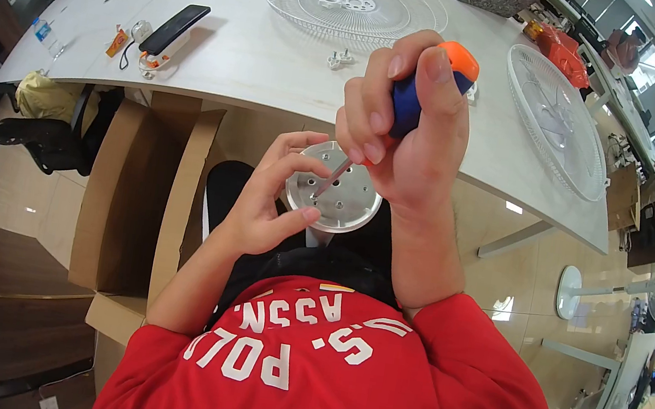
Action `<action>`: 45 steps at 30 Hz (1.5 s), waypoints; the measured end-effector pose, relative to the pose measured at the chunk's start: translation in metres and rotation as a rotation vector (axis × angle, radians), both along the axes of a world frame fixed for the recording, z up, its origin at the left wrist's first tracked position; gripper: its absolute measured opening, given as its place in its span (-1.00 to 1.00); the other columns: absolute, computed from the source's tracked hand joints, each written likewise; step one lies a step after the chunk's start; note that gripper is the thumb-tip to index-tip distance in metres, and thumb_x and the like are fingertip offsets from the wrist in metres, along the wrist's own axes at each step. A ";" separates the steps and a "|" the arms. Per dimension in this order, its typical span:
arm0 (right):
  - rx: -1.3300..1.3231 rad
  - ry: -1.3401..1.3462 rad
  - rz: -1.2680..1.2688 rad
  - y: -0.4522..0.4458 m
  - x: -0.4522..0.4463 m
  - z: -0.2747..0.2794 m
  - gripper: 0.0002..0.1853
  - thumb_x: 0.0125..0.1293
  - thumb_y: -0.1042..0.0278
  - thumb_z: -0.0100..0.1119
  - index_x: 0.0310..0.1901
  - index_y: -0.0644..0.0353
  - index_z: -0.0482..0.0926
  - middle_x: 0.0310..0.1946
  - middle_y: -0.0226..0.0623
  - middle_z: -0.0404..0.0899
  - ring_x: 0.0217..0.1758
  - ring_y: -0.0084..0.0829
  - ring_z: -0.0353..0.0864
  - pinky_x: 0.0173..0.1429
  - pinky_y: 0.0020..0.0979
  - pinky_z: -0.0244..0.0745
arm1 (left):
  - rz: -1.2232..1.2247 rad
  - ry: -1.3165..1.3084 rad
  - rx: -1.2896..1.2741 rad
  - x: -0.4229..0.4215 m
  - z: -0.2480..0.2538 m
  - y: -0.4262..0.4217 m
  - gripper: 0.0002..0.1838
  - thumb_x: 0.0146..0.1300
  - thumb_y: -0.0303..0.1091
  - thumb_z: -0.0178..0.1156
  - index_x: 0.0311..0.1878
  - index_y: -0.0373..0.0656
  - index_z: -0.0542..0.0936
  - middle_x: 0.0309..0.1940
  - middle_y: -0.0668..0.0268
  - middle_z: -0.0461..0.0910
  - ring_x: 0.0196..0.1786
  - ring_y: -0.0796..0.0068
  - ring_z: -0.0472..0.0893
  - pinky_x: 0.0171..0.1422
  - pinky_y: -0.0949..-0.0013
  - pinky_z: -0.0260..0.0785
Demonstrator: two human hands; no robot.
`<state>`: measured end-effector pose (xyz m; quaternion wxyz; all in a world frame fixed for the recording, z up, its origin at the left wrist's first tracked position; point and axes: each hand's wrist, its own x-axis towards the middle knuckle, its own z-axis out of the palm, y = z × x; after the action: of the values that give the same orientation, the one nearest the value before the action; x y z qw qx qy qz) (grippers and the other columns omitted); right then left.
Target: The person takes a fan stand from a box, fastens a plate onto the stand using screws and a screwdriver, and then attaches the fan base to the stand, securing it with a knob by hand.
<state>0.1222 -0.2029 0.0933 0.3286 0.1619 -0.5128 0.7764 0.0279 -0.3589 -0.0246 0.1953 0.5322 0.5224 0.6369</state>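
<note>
My right hand (410, 124) is wrapped round the blue and orange handle of a screwdriver (405, 108). Its thin shaft slants down to the left, and the tip meets a round silver metal disc (353, 204) near a screw or hole on its left side. The disc, dotted with several small holes or screws, rests over my lap. Fingers spread, my left hand (266, 196) lies along the disc's left edge, with the index fingertip and thumb close to the screwdriver's tip. Whether those fingers hold a small screw cannot be made out.
On the white table (222, 64) lie a wire fan grille (356, 3), a second fan grille (556, 124), a phone on a stand (175, 28) and small white parts (339, 60). A cardboard box (132, 194) stands open at my left. A standing fan (571, 291) is at the right.
</note>
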 end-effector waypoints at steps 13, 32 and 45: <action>-0.152 0.003 0.102 0.000 0.002 -0.004 -0.71 0.60 0.11 0.21 -0.13 0.17 0.45 -0.58 -0.31 0.45 -0.70 -0.54 0.39 -0.61 -0.44 0.30 | 0.058 0.291 -0.014 -0.002 0.001 0.000 -0.33 -0.07 -0.01 0.72 0.05 -0.17 0.72 0.40 -0.04 0.36 0.34 -0.05 0.55 0.38 0.05 0.45; -0.026 -0.022 0.084 -0.006 0.004 -0.003 -0.70 0.59 0.12 0.23 -0.08 0.22 0.52 -0.53 -0.34 0.51 -0.61 -0.58 0.45 -0.47 -0.48 0.42 | 0.078 0.145 0.065 0.014 -0.009 0.005 -0.80 0.35 -0.31 0.32 -0.13 -0.16 0.51 0.20 0.10 0.42 0.27 0.25 0.41 0.43 0.29 0.15; 0.297 -0.061 -0.266 -0.010 0.017 0.010 -0.45 0.64 -0.07 0.02 0.30 0.29 0.29 -0.24 0.00 0.64 -0.52 -0.45 0.61 -0.41 -0.44 0.55 | 0.012 0.141 0.122 0.022 -0.012 0.017 -0.81 0.33 -0.35 0.31 -0.22 -0.13 0.47 0.19 0.08 0.45 0.22 0.21 0.46 0.35 0.26 0.25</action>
<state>0.1396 -0.2128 0.1036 0.3853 0.1160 -0.6481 0.6466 0.0496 -0.3417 -0.0362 0.1215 0.5837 0.4982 0.6296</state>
